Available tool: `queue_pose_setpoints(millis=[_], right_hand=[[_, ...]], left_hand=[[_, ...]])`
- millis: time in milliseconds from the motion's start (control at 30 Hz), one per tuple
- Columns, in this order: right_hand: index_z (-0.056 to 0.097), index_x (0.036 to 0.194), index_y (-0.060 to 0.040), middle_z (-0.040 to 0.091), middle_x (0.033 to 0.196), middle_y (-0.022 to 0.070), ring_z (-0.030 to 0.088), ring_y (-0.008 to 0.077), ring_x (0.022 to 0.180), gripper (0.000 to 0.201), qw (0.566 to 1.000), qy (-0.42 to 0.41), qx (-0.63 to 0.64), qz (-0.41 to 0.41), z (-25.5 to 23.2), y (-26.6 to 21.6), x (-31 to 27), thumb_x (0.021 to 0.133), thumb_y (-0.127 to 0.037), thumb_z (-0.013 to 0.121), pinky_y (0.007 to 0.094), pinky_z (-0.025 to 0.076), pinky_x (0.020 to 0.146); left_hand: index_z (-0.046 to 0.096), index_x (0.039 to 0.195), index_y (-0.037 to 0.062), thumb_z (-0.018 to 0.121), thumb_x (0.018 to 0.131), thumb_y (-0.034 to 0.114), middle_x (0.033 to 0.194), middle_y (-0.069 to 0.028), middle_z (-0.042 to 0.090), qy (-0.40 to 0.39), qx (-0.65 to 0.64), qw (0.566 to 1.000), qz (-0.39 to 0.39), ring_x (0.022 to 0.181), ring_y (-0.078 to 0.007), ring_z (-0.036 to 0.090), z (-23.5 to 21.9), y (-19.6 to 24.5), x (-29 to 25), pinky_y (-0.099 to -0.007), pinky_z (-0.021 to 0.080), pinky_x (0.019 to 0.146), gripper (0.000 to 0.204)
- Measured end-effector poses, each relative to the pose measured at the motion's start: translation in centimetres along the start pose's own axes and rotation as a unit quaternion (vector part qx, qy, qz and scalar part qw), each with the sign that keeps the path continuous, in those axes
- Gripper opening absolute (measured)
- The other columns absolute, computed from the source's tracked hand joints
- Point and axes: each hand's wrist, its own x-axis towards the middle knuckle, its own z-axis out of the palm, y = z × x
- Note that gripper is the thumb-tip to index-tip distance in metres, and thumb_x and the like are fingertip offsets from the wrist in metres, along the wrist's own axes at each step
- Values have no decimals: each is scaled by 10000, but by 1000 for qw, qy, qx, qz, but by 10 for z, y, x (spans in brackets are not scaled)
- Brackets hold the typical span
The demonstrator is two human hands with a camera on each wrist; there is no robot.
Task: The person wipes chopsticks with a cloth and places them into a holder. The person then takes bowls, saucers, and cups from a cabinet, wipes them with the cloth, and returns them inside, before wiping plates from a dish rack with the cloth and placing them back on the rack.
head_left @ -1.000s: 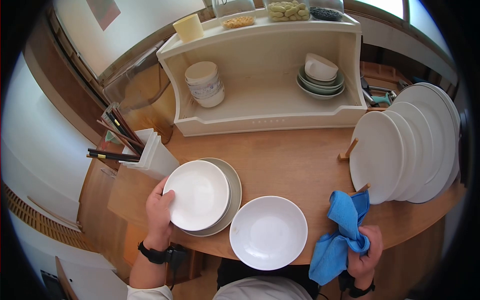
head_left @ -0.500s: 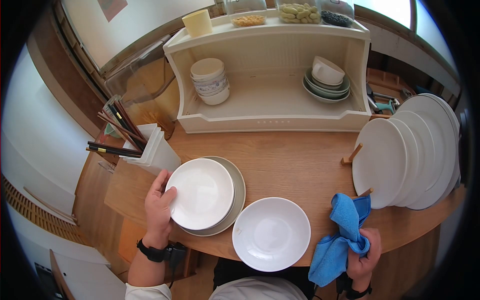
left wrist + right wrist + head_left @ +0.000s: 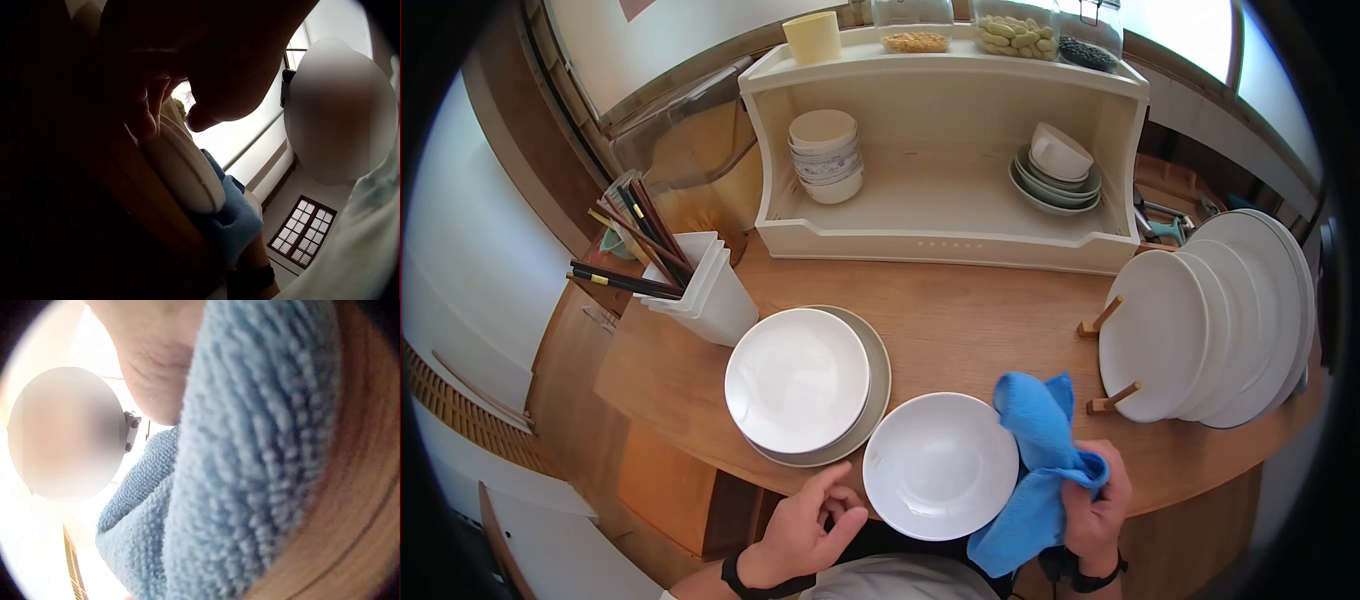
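Observation:
My right hand (image 3: 1095, 505) grips a bunched blue cloth (image 3: 1040, 450), whose folds overlap the right rim of a white bowl (image 3: 940, 465) at the table's front edge. A small brownish mark shows on the bowl's inner left side. My left hand (image 3: 805, 525) holds nothing; its fingers are loosely bent, just left of the bowl's near rim. Left of the bowl, a white plate (image 3: 798, 375) tops a stack on a larger grey-rimmed plate (image 3: 878, 385). In the left wrist view the dark left hand hangs over the bowl's rim (image 3: 187, 169), with the cloth (image 3: 234, 222) beyond.
White plates (image 3: 1155, 335) stand in a wooden rack (image 3: 1112, 398) at the right. A white holder (image 3: 725, 300) with chopsticks is at the left. Behind stands a cream shelf (image 3: 945, 250) with stacked bowls (image 3: 825, 160), green bowls with a cup (image 3: 1055, 180), and jars on top.
My left hand has let go of the stacked plates and moved right and nearer, beside the bowl. My right hand has brought the blue cloth left to the bowl's rim.

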Motion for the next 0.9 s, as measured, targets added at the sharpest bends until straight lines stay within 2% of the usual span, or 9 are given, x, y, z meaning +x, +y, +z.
queue_pose_setpoints(millis=[67, 100, 167, 267, 433, 500, 567, 833, 900], right_hand=[[569, 1177, 33, 616, 1039, 177, 611, 289, 922, 412, 998, -57, -16, 12, 14, -1, 8, 816, -124, 690, 345, 472, 825], [569, 1177, 33, 616, 1039, 177, 611, 289, 922, 412, 998, -56, -17, 10, 19, -5, 10, 816, -124, 690, 345, 472, 825], [540, 1241, 38, 609, 1099, 189, 610, 306, 992, 492, 991, -125, -50, 20, 27, -9, 15, 820, -155, 705, 368, 470, 876], [526, 1253, 45, 607, 1112, 197, 612, 314, 996, 513, 990, -135, -35, 30, 27, -4, 14, 822, -164, 709, 385, 472, 877], [504, 1274, 53, 609, 1115, 178, 608, 272, 1003, 535, 991, -114, 6, 71, 23, 3, 13, 832, -172, 705, 362, 468, 887], [496, 1282, 55, 610, 1123, 167, 604, 250, 1007, 537, 989, -119, 26, 83, 22, 7, 11, 842, -175, 700, 354, 467, 892], [489, 1290, 59, 609, 1140, 140, 588, 205, 1013, 519, 981, -72, 119, 134, 21, 16, 6, 872, -184, 677, 337, 462, 904], [494, 1276, 66, 595, 1151, 131, 564, 182, 1040, 487, 972, -8, 180, 152, 17, 4, 8, 900, -202, 647, 325, 447, 926], [500, 1266, 67, 594, 1142, 132, 564, 183, 1034, 483, 972, -3, 178, 152, 16, 7, 7, 900, -211, 648, 326, 448, 920]], left_hand=[[450, 1337, -57, 672, 888, 121, 816, -60, 630, 0, 19, 1000, -7, 679, -62, 572, 1, -3, 6, -190, 457, 589, 531], [412, 1379, -63, 680, 889, 136, 785, -40, 611, 1, 38, 999, -15, 659, -50, 549, 1, -2, 10, -181, 443, 584, 593], [385, 1397, -75, 683, 888, 149, 747, -29, 588, -19, 48, 998, -20, 633, -50, 528, 3, 9, 19, -185, 431, 572, 631], [367, 1406, -97, 691, 882, 173, 683, -19, 550, -31, 72, 997, -14, 584, -54, 491, 13, 15, 24, -198, 409, 545, 673], [430, 1356, -120, 706, 866, 207, 613, -35, 514, -4, 139, 990, 33, 517, -82, 479, 23, 19, 34, -231, 400, 499, 650], [463, 1332, -119, 709, 863, 232, 596, -44, 515, 7, 168, 983, 77, 489, -110, 490, 26, 22, 41, -248, 404, 481, 635], [469, 1330, -113, 706, 867, 245, 591, -45, 518, 0, 173, 983, 67, 486, -119, 497, 29, 25, 47, -254, 408, 477, 631], [489, 1335, -81, 691, 885, 278, 581, -41, 505, -23, 212, 972, 94, 497, -111, 503, 42, 29, 63, -251, 409, 486, 610], [482, 1347, -76, 692, 888, 251, 574, -27, 495, -40, 146, 988, 31, 494, -95, 474, 39, 35, 62, -233, 398, 497, 601]])
